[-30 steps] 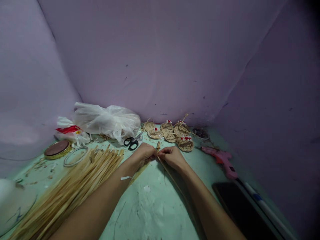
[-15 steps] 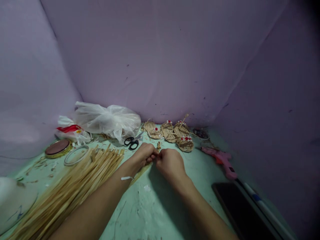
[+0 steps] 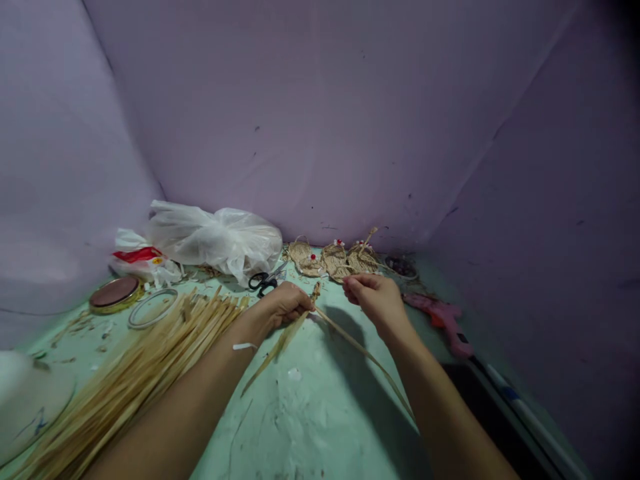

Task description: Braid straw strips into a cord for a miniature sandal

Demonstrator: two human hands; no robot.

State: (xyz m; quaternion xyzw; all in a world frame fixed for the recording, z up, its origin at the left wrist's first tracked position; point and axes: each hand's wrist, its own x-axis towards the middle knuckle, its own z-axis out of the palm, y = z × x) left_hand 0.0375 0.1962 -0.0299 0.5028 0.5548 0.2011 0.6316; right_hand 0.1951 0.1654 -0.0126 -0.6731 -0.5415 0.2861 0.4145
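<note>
My left hand is closed in a pinch on dried straw strips just above the green tabletop. A short knotted or braided end sticks up past its fingertips. From that pinch, one long strip runs down to the right and passes under my right forearm. My right hand is off to the right, above the table, thumb and fingers pressed together. Whatever may be between those fingers is too small to make out. Near my left wrist lies a thick bundle of loose straw strips.
Woven straw slipper shapes with red and white beads lie along the back wall. Black-handled scissors, a tied plastic bag, a tape ring and a round tin sit left. At right are a pink glue gun and a dark phone-like slab.
My right hand has moved away from my left, to the right and slightly up. One strip now hangs out to the right. My left hand has barely moved.
</note>
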